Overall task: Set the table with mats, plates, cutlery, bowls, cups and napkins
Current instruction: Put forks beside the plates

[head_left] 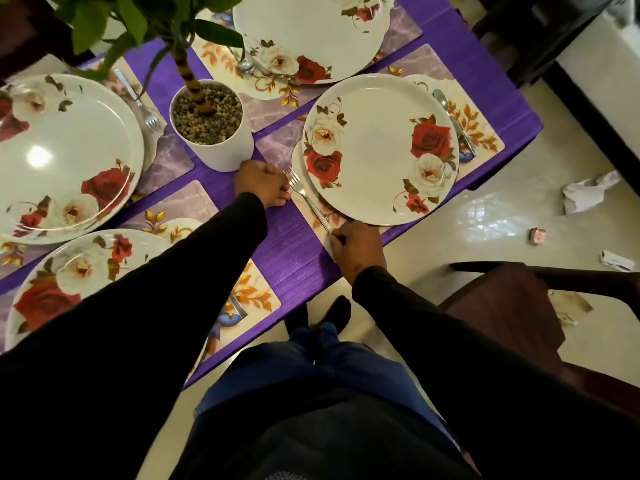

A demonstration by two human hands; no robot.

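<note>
The right grip (356,249) pinches the fork (308,199) handle; the left grip (261,183), closed and empty, rests beside the tines. A hard push could bump the plate (381,147).

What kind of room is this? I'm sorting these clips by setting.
Probably a home dining area: a purple table laid with floral plates on mats, a potted plant, and a wooden chair on a tiled floor.
</note>
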